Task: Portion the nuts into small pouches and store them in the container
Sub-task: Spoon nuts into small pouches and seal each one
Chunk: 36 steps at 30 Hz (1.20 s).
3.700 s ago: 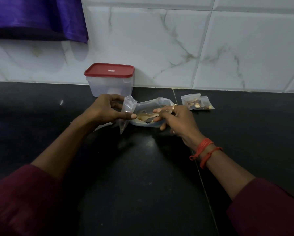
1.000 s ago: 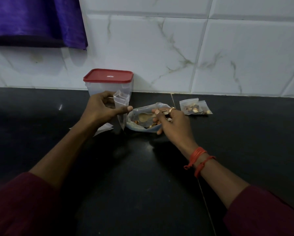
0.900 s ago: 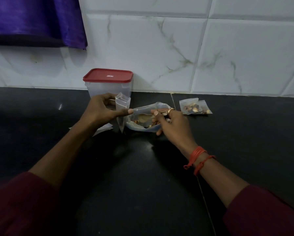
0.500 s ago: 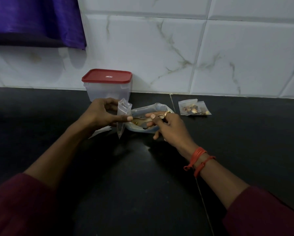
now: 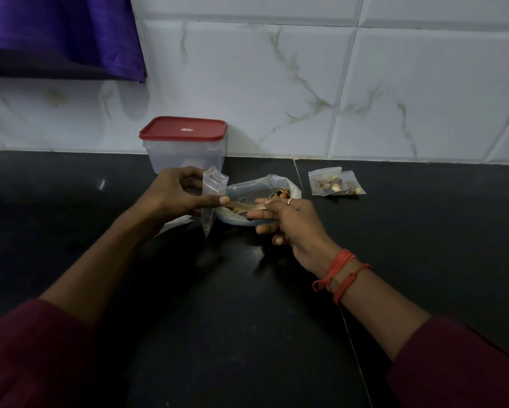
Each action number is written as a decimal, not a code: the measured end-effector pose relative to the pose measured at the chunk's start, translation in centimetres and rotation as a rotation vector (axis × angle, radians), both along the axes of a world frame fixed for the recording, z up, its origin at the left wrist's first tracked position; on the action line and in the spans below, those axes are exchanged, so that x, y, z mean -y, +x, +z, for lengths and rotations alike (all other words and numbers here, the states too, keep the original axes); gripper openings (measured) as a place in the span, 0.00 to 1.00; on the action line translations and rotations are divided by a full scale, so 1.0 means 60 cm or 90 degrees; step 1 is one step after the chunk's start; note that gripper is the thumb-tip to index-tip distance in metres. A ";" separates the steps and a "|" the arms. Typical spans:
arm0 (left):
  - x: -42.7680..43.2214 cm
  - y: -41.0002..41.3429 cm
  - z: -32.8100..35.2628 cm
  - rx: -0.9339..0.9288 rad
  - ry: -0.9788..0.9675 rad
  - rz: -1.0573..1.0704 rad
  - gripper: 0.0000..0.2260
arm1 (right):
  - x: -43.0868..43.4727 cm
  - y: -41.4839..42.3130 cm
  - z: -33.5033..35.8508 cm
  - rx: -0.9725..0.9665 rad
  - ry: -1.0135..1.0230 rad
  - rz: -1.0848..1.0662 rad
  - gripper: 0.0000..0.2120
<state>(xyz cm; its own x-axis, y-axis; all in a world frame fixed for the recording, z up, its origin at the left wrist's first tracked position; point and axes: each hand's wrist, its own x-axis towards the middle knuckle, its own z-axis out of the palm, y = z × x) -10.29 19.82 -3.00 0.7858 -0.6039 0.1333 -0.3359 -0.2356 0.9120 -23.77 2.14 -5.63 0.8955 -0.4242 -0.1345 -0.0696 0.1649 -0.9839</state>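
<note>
As my right hand (image 5: 288,222) brought the loaded gold spoon (image 5: 248,206) across, my left hand (image 5: 173,197) pinched the small clear pouch (image 5: 211,198): filling next.

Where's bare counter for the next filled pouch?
Free: counter right of the filled pouches, the near strip between the forearms, and left of the container. Crowded: the middle, with left hand on the small pouch, right hand on the spoon, nut bag between.

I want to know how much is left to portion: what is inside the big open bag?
A spoon, held by the right hand, and some nuts at the far side. The hand and the cloudy wall of the bag hide the rest.
</note>
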 end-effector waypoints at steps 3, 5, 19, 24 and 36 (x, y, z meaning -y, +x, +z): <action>0.001 -0.001 0.001 0.010 0.006 0.018 0.23 | 0.001 0.000 0.001 0.007 0.023 -0.026 0.11; 0.002 -0.003 0.001 0.016 0.002 0.030 0.23 | 0.004 -0.001 0.002 0.007 0.035 -0.039 0.11; 0.011 -0.020 0.002 0.156 0.052 0.065 0.37 | -0.007 -0.017 0.031 0.180 0.019 -0.078 0.11; 0.011 -0.024 0.002 0.179 0.048 0.061 0.31 | -0.019 -0.025 0.023 0.225 -0.325 -0.001 0.10; 0.007 -0.019 -0.002 0.165 0.007 0.083 0.36 | -0.003 -0.012 0.017 0.299 -0.205 -0.106 0.10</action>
<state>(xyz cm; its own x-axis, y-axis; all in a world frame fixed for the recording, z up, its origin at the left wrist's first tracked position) -11.41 19.40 -3.11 0.7973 -0.5027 0.3342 -0.5240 -0.3016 0.7965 -24.52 2.33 -4.61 0.7460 -0.5181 0.4184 0.3860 -0.1755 -0.9056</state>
